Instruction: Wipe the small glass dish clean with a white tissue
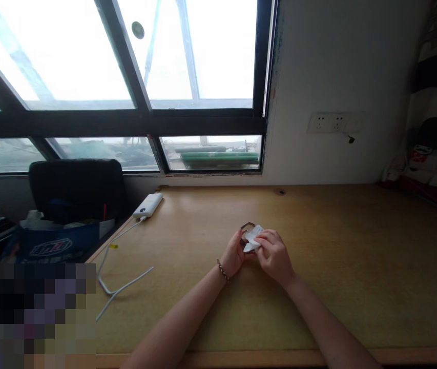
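Observation:
Just above the middle of the wooden desk (187,307), my left hand (234,254) is closed on a small brown dish-like object (246,227) with an angular rim. Fingers and a white tissue cover much of it, so its exact kind is unclear. My right hand (275,254) pinches the white tissue (253,237) and presses it against the inside of the brown object. Around my left wrist is a braided bracelet (223,270).
A white power bank (148,205) lies near the desk's left edge, its white cable (105,264) trailing forward. Beyond that edge are a black chair (76,184) and a blue bag (55,241). Wall sockets (329,123) and a window (203,56) are behind the desk.

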A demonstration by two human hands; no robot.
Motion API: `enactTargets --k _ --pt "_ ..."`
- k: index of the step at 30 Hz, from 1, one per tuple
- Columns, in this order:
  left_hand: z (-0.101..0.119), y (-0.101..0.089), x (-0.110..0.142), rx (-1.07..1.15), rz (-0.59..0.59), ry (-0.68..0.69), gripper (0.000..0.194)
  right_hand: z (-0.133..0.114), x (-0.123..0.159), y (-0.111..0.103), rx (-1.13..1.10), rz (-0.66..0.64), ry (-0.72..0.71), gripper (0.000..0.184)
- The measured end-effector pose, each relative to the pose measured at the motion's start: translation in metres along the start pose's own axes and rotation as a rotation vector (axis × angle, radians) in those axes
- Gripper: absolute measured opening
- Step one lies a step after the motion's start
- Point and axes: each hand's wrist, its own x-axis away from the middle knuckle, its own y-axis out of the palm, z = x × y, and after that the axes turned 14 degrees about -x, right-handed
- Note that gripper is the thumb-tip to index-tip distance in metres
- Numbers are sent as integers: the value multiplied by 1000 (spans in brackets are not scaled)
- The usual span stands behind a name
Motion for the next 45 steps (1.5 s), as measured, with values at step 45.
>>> enactTargets --k 45 --pt "-3 -4 4 149 -189 -221 57 -6 -1 6 -324 -147 50 31"
